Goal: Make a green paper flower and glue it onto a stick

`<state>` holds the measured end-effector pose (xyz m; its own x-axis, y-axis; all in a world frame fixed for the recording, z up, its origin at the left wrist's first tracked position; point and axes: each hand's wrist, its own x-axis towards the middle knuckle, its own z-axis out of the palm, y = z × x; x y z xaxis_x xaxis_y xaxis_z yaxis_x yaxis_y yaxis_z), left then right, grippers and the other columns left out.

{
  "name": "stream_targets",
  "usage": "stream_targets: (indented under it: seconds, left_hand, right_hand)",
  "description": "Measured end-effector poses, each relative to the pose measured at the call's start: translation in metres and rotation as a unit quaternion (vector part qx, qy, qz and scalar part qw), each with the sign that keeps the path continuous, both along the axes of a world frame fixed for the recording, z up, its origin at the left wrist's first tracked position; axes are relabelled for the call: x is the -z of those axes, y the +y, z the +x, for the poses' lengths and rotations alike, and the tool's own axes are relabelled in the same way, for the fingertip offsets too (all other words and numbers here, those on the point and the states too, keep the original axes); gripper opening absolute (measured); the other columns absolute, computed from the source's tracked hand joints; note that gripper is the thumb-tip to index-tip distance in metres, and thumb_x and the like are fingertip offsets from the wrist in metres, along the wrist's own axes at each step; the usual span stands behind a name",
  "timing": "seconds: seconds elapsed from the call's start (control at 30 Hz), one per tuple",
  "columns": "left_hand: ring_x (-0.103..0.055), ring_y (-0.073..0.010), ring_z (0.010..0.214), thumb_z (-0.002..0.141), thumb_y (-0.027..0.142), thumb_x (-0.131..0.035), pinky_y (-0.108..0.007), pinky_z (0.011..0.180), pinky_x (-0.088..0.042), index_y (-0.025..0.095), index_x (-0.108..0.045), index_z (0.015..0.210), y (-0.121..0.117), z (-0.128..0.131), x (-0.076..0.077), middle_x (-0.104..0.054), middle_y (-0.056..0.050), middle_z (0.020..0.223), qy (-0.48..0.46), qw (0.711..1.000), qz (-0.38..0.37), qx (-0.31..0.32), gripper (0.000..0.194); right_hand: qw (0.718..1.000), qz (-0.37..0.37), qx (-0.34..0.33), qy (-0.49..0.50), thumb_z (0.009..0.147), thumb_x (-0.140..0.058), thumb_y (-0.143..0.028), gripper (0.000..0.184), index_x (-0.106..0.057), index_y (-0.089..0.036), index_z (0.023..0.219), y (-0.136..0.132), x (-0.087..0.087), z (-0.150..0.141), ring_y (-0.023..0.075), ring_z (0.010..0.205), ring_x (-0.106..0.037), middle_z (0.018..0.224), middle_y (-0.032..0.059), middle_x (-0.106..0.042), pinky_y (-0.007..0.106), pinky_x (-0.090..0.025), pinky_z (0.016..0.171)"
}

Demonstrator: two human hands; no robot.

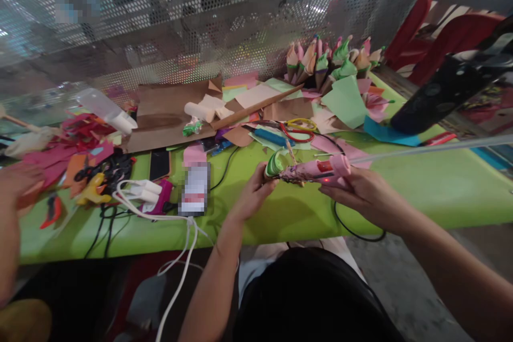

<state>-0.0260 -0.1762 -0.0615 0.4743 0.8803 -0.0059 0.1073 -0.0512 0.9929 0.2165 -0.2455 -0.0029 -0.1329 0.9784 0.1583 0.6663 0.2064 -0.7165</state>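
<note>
clothing [316, 299], black, nearest the camera. cable [179, 283], white, hanging past the front edge of table [264, 223], which has a bright green cover.

left hand [256, 187]: fingers closed about roll [273, 164], green and white striped, held up over the front part of the table. right hand [356, 192]: wrapped around the grip of glue gun [310, 171], pink, small red light lit, nozzle end pointing at the roll; whether they touch cannot be told.

phone [195, 189], screen blurred, left of the left hand. power strip [164, 199], magenta, beside it, with white plugs [145, 191]. red tool [51, 211], farther left. another person's hand [22, 179], at the left edge, its grip unclear.

second phone [160, 164], dark, behind the power strip. scissors [298, 132], red and yellow handles, beyond the glue gun. bottle [106, 109], clear, lying tilted by pink scraps [86, 131]. brown sheet [168, 112], flat, toward the back. dark bottle [435, 91], at right, just by blue paper [388, 131]. green paper [347, 102], in front of cones [332, 61], many, green, pink and peach, bunched together. red chairs [449, 43], past the table at right. mesh [160, 26], perforated metal, along the back.
</note>
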Motion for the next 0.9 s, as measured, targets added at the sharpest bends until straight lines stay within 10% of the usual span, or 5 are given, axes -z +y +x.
stream_targets:
  seconds: [0.9]
  left_hand:
    - [-0.051, -0.0183, 0.093, 0.082, 0.041, -0.065, -0.032, 0.087, -0.046, 0.021, -0.06, 0.105, 0.0, 0.002, -0.005, -0.061, -0.002, 0.096, -0.003, 1.0, -0.021, -0.011, 0.031]
  right_hand:
    - [0.996, 0.072, 0.001, -0.057, 0.096, -0.047, -0.066, 0.056, -0.03, -0.027, 0.06, -0.002, 0.003, 0.006, 0.0134, 0.044, -0.033, 0.051, -0.0031, -0.035, 0.031, -0.024, 0.045]
